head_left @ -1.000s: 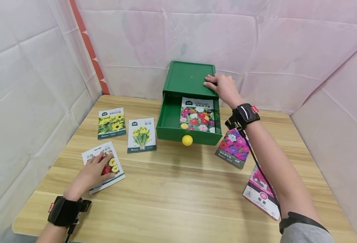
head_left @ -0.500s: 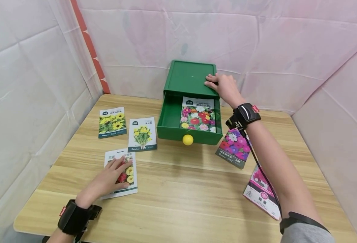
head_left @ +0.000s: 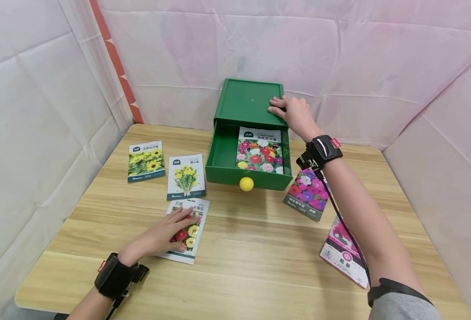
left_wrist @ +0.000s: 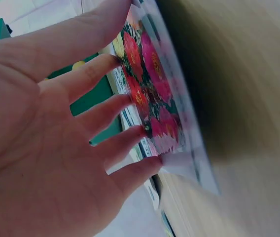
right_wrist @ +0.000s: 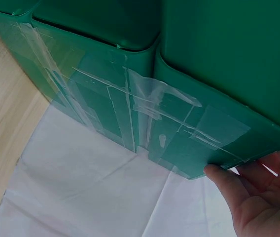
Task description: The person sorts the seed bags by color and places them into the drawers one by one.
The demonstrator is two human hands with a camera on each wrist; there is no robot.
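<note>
Left hand lies flat, fingers spread, pressing the red-and-yellow flower seed packet on the wooden table, just in front of the open green plastic drawer box. Risk: the thin glossy packet could slip from under the fingers or snag. Right hand rests on the box top, fingers relaxed.

Wooden table amid white padded fabric walls, orange strip at left corner

Bare table between packets; open drawer half free.
</note>
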